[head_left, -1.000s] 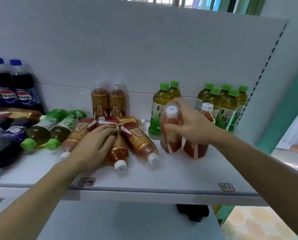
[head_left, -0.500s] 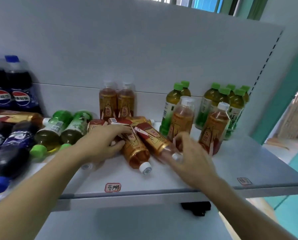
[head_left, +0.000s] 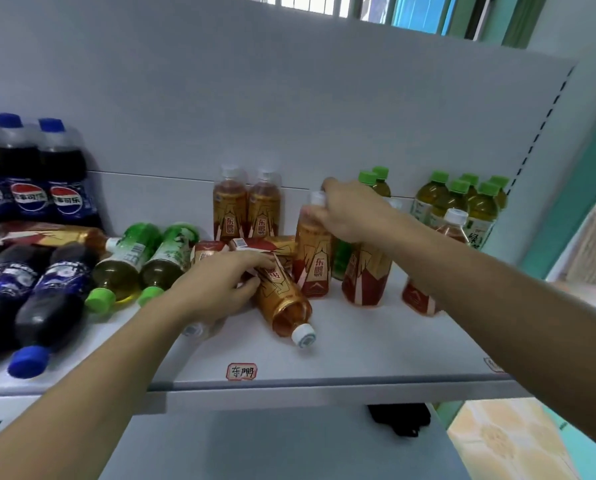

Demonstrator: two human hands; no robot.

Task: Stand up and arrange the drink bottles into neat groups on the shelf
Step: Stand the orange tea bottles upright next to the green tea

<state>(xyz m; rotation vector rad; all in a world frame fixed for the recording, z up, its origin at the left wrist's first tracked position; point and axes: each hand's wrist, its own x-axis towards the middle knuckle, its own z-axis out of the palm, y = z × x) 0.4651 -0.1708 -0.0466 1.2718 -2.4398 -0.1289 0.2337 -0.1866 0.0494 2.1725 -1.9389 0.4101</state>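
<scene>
While the right hand [head_left: 350, 216] closes its fingers [head_left: 319, 213] around the neck of an upright amber tea bottle [head_left: 312, 261], the left hand [head_left: 217, 289] lies on a heap of toppled amber bottles [head_left: 284, 299] just left of it, fingers curled loosely over one label. Behind that held bottle stand two amber ones [head_left: 246, 206] against the shelf's [head_left: 358, 358] back panel. Right of it stand two more amber bottles, then green-capped tea bottles [head_left: 462, 202]. Far left of it, cola bottles [head_left: 33, 188] stand, others lying beside fallen green tea bottles [head_left: 140, 261].
</scene>
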